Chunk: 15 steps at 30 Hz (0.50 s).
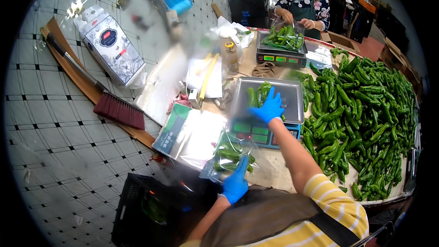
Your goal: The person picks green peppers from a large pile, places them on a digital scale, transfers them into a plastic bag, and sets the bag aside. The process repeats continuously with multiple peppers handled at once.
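- The worker's right hand [269, 109], in a blue glove, was over the blue-bodied scale with a square silver tray [292, 88]; its fingers were spread, not clenched, and reached onto the glossy green peppers [264, 90] lying on that tray. From where I stood I could not tell whether the fingertips pressed on them.
- The left hand [235, 187], gloved alike, was at the lower right edge of a clear plastic bag holding long green peppers [227, 155]. One finger lay extended along the film; whether the hand gripped the bag I could not tell.
- That bag was beside a flat stack of shiny clear film [196, 138], near the desk's front edge.
- A large heap of loose green peppers [366, 123] covered the right side of the pale-topped desk [276, 176], just beside the scale.
- Across the desk, a co-worker in a floral top and dark green apron [310, 5] had both hands at a second clear bag of peppers [284, 37], which stood on a dark scale with lit displays [296, 59].
- A crumpled brown cloth [265, 69] lay between the two scales, near an amber bottle with a yellow cap [231, 58].
- A broom with dark red bristles [120, 111] was on the left.
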### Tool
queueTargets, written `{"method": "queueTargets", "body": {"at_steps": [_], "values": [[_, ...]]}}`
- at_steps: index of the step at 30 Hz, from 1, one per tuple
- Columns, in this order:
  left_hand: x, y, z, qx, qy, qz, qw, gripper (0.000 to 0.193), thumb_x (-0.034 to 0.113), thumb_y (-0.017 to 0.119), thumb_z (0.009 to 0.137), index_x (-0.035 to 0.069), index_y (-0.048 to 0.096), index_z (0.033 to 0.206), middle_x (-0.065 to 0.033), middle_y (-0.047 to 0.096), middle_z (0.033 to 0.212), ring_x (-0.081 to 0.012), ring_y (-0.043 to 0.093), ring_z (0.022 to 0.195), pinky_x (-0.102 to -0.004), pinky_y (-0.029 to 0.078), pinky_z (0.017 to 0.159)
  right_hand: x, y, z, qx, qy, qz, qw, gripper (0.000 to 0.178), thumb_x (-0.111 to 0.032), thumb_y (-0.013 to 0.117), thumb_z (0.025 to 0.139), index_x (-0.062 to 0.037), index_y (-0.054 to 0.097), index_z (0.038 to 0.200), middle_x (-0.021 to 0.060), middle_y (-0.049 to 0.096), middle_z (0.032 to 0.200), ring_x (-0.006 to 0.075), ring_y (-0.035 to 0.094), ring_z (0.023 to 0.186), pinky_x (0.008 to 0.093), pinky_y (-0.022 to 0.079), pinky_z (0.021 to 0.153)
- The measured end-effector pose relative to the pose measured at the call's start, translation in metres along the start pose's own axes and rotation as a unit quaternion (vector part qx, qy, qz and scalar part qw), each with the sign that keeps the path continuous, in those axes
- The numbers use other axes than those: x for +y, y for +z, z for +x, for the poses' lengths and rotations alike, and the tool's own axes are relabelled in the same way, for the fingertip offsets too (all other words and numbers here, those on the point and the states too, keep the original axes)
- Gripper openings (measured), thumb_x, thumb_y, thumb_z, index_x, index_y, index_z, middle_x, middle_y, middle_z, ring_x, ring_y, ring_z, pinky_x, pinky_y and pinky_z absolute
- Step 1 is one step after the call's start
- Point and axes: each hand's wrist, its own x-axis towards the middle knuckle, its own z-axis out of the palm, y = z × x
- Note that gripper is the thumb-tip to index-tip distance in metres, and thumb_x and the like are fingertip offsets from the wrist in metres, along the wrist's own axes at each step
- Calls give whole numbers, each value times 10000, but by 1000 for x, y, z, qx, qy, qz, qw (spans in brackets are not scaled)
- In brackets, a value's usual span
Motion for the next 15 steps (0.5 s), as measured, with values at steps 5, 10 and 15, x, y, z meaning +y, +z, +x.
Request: {"method": "queueTargets", "body": {"at_steps": [5, 10, 15], "values": [[-9, 6, 0, 33, 41, 23, 998, 862, -21, 508, 709, 177, 297, 1521, -112, 429, 1477, -351, 638, 741, -425, 499, 690, -14, 6, 10, -40, -59, -19, 997, 1404, -501, 873, 541, -104, -22, 1547, 246, 293, 1478, 411, 546, 1145, 530, 487, 917], [-8, 3, 1, 24, 34, 39, 998, 862, -15, 512, 707, 174, 301, 1521, -95, 421, 1488, -320, 625, 681, -404, 484, 687, 8, 3, 20, -44, -95, -40, 994, 1301, -402, 860, 585, -141, 31, 1553, 251, 399, 1328, 410, 567, 1101, 471, 539, 840], [-8, 6, 3, 24, 48, 25, 998, 855, -25, 508, 712, 167, 301, 1519, -90, 418, 1491, -328, 649, 722, -397, 506, 648, 1, 5, 19, -64, -93, -6, 994, 1232, -344, 848, 619, -222, 57, 1555, 282, 469, 1233, 437, 606, 1032, 495, 541, 831]]}}
